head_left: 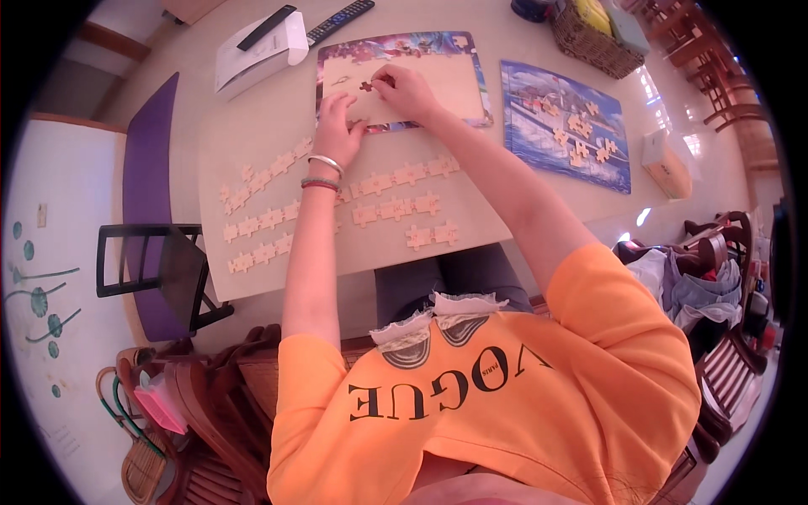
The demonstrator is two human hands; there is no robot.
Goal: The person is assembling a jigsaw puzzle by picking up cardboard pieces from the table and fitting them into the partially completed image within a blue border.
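Observation:
A jigsaw puzzle frame with a colourful printed border lies on the table; most of its inside is bare pale board. My right hand is over the board, fingertips pinched at a small dark puzzle piece. My left hand lies at the frame's lower left edge, fingers apart and nothing seen in them. Rows of puzzle pieces, pale side up, are lined up on the table nearer to me; my left forearm hides part of them.
To the right, several loose pieces lie on a blue picture board. At the back are a white box, a remote control and a wicker basket. A small box stands far right; a black chair stands left.

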